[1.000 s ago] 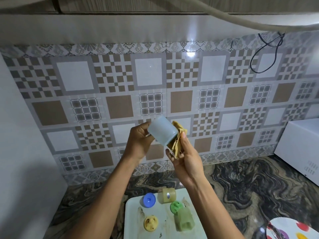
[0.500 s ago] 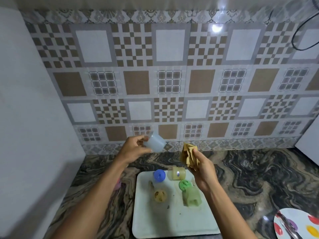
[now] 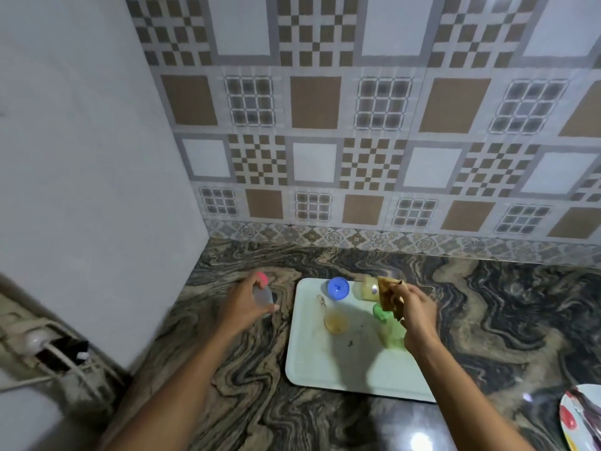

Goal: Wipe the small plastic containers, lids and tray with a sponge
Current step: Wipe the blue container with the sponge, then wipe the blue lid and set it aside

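From the head view, a table [image 3: 494, 307] of dark stone with swirling tan veins is seen below a wall of patterned square tiles. A pale, smooth rectangular tray [image 3: 328, 372] with rounded corners is laid on it. On the tray are scattered a round blue lid [image 3: 338, 287], a squat yellowish translucent container [image 3: 368, 288], a round yellow lid [image 3: 335, 322], a green lid [image 3: 380, 312] and a pale green container [image 3: 389, 335]; dark specks are seen on the tray's bare surface. A small clear plastic container [image 3: 264, 296] is gripped by the left hand [image 3: 245, 304] over the table just left of the tray; whether it touches the table cannot be told. A pink object [image 3: 262, 278] is seen just behind that hand. A crumpled brownish-yellow sponge [image 3: 389, 296] is pinched in the right hand [image 3: 419, 313] above the tray's far right part, well apart from the clear container. A white plate [image 3: 582, 395] with coloured dots is cut off at the lower right edge.
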